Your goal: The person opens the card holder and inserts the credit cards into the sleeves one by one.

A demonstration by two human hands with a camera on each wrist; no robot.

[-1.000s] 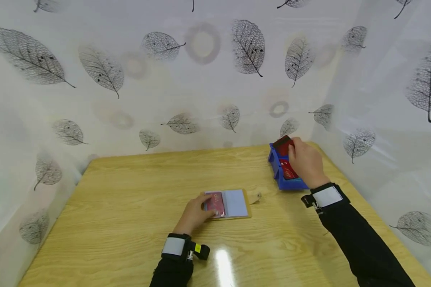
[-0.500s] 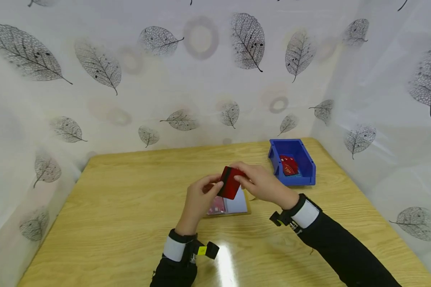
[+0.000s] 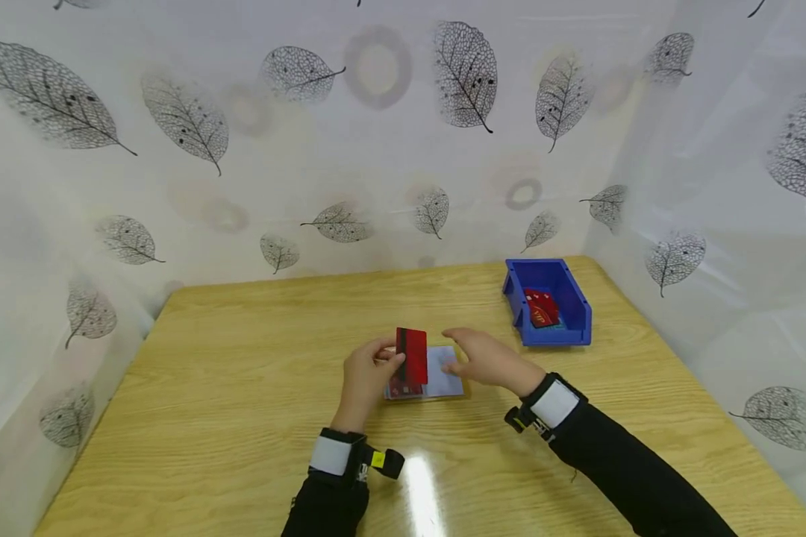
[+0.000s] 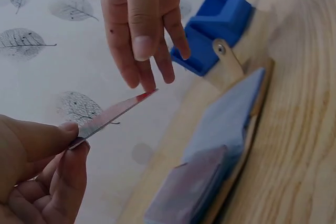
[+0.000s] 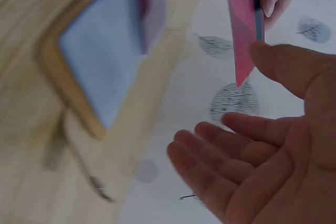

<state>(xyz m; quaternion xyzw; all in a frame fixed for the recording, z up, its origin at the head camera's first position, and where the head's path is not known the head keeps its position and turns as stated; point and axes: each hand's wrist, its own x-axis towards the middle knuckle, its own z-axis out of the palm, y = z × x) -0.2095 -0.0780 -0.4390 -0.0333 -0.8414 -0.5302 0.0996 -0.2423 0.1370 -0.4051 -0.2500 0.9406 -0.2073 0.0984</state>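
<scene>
A red card [image 3: 414, 356] with a dark stripe is pinched at its left edge between the thumb and fingers of my left hand [image 3: 368, 379]. It is held up over an open card holder [image 3: 445, 373], which lies on the table with clear sleeves and a tan cover. Another reddish card [image 4: 191, 182] sits in the holder's sleeve. My right hand [image 3: 490, 359] is just right of the held card, fingers spread and holding nothing. In the right wrist view its palm and loose fingers [image 5: 226, 156] show, with the card [image 5: 242, 30] close by the thumb.
A blue bin [image 3: 557, 337] stands at the back right of the wooden table [image 3: 242, 395], with a red VIP card [image 3: 542, 307] and others inside. A snap strap [image 4: 229, 59] sticks out from the holder's edge. A leaf-patterned sheet [image 3: 369, 149] hangs behind the table.
My right hand lifted the red card out of the blue bin and brought it left. My left hand left the holder and took the card, and the right hand let go of it.
</scene>
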